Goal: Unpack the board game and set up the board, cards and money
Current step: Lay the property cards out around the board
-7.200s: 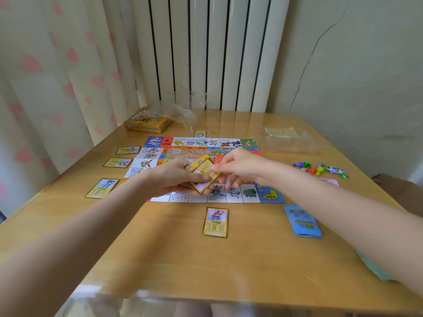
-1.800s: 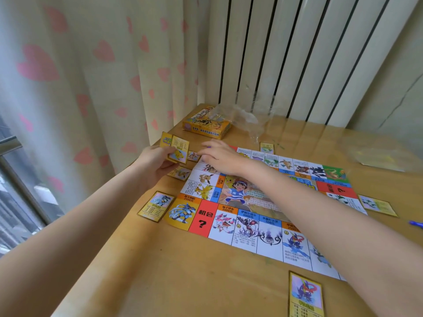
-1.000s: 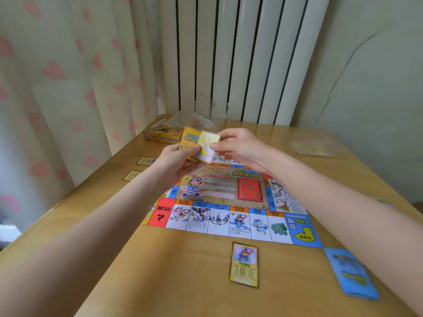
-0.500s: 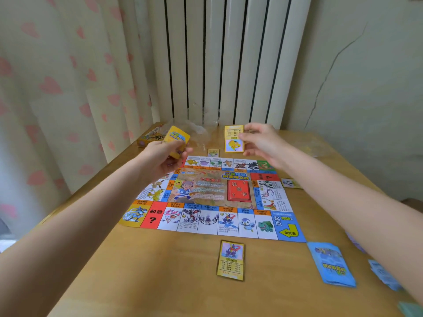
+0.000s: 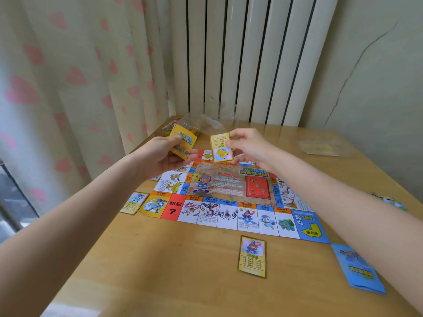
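- Yellow deck (image 5: 183, 144) sat gripped in the left hand (image 5: 163, 156).
- Right hand (image 5: 248, 146) pinched one card (image 5: 221, 147) above the board (image 5: 231, 195), fingers curled.

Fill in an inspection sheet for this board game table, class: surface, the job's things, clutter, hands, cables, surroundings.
Surface: wooden table, lit from the window side.
Job's things: game board lies flat; a yellow card lies before its near edge, another card at its left corner; blue card stack near right.
Clutter: clear plastic wrap and game box at the far left; a plastic bag far right.
Hands: left hand grips a yellow deck; right hand pinches a single card.
Cables: nothing seen.
Surroundings: heart-print curtain, white radiator, cracked wall.
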{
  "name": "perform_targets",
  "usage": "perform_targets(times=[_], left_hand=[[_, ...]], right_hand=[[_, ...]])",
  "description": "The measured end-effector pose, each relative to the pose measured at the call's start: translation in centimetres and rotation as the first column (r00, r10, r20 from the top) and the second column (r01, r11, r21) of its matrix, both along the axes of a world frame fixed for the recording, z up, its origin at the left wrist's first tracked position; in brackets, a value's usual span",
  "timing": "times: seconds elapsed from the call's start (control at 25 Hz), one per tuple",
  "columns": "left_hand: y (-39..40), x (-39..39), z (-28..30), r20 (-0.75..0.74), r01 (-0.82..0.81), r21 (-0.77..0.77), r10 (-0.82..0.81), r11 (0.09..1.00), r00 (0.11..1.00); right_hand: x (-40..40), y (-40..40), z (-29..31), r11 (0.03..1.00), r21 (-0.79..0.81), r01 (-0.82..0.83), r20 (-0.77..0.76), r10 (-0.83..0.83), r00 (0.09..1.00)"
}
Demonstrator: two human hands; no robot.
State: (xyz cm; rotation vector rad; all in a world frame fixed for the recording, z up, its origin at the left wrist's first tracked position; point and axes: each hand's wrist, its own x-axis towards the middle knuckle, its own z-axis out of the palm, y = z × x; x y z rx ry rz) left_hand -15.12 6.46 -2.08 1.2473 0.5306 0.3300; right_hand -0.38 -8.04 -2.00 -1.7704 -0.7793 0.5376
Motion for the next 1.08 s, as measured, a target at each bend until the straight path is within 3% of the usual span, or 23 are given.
perform_targets(times=[0.32,0.52,0.68,0.8,0.96,1.08], left_hand=[[0.9,-0.7,-1.1,-0.065,0.019,0.056,-0.015,0.998,0.998],[1.5,0.3,-1.3,-0.035,-0.015,0.048,0.017,0.999,0.999],[3.3,1.5,-2.3,-0.023,-0.088,0.037,0.088,0.995,0.996],[5.0,3.3,-3.2,-0.063,-0.137,0.049,0.140,0.989,0.988],[6.6,6.9,-4.2,-0.155,-0.120,0.257,0.163,0.959,0.974],[7.7,8.9,-4.6,-0.136,-0.134,0.242,0.170,0.961,0.976]], right_hand=[[-1.4,2.0,-1.3,0.992,-0.047,-0.115,-0.054,0.113,0.992],[-0.2,2.4,-1.8,0.994,-0.083,-0.067,-0.063,0.062,0.996],[3.6,3.3,-3.9,0.948,-0.286,0.140,0.194,-0.086,0.977],[6.5,5.5,-5.5,0.927,-0.251,0.280,0.283,-0.206,0.937],[9.2,11.0,-5.6,0.960,-0.198,0.197,0.236,-0.148,0.960],[11.4,13.8,-5.0,0.967,-0.219,0.131,0.294,-0.063,0.954]])
